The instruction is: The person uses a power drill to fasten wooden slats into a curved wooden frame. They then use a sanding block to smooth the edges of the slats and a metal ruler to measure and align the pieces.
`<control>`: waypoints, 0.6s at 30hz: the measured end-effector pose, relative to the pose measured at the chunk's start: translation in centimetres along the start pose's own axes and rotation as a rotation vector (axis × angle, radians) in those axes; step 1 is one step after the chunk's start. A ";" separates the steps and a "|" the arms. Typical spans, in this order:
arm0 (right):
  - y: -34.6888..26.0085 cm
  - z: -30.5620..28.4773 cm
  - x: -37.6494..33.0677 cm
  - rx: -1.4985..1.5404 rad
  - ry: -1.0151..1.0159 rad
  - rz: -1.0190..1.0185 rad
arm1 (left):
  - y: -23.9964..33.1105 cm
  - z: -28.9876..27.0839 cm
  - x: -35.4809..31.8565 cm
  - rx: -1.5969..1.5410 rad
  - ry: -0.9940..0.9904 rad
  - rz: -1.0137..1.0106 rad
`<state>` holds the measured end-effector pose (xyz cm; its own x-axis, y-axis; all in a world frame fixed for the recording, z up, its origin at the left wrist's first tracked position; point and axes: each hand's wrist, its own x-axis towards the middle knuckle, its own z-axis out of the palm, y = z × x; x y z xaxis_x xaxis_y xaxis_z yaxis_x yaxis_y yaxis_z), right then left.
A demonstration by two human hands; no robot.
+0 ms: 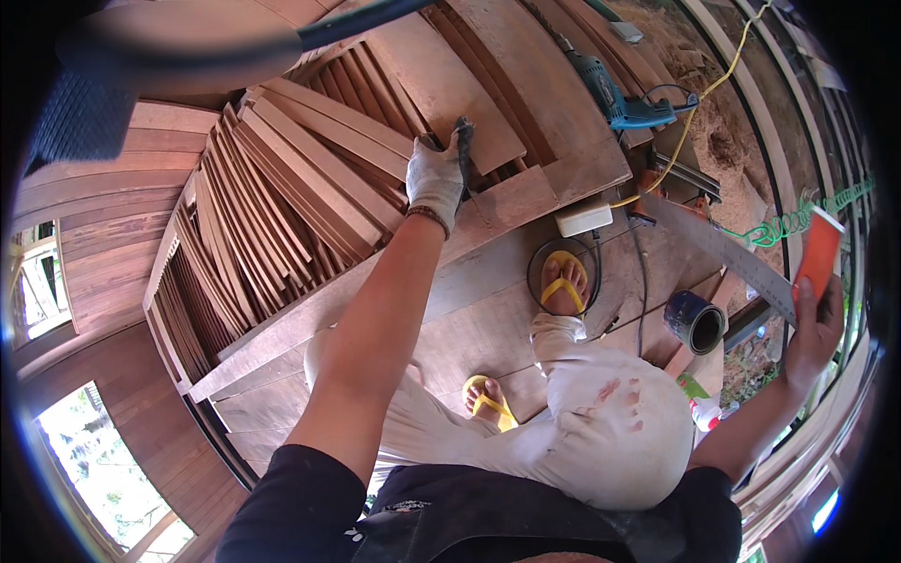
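Note:
My left hand [436, 183], in a pale work glove with dark patches, rests at the near edge of a broad wooden board [441, 70]. Its fingers look curled, and a dark shape beside them is too unclear to name. Off to the right, my bare right hand [818, 324] grips a try square with an orange stock [819, 249] and a long metal blade [741, 258]. The blade slants up and left towards the bench's corner. Left of my gloved hand, many thin wooden strips [282, 188] lie packed side by side within a wooden frame.
A blue power tool [615, 94] lies at the bench's right end, by a yellow cord [727, 75]. Below stand a white power box [584, 220] and an open dark can [694, 322]. A green coiled hose [788, 225] hangs at right. My feet in yellow flip-flops are on floor planks [469, 328].

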<state>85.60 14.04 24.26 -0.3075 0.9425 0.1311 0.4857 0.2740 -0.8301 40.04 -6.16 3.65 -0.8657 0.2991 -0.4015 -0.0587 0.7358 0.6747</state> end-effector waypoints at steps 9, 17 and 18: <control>6.6 19.9 -2.1 0.589 0.035 0.312 | 0.0 -0.8 0.3 0.076 0.078 0.008; 6.5 26.3 -8.4 0.771 -0.150 0.306 | 2.5 -1.5 -2.1 0.219 0.025 -0.020; 6.9 26.3 -8.5 0.746 -0.171 0.247 | 2.3 -1.5 -1.8 0.202 0.028 -0.030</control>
<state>69.98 2.89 3.18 -0.4128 0.9002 -0.1385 -0.0997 -0.1957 -0.9756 40.77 -5.88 6.85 -0.8786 0.2607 -0.4002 0.0139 0.8515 0.5241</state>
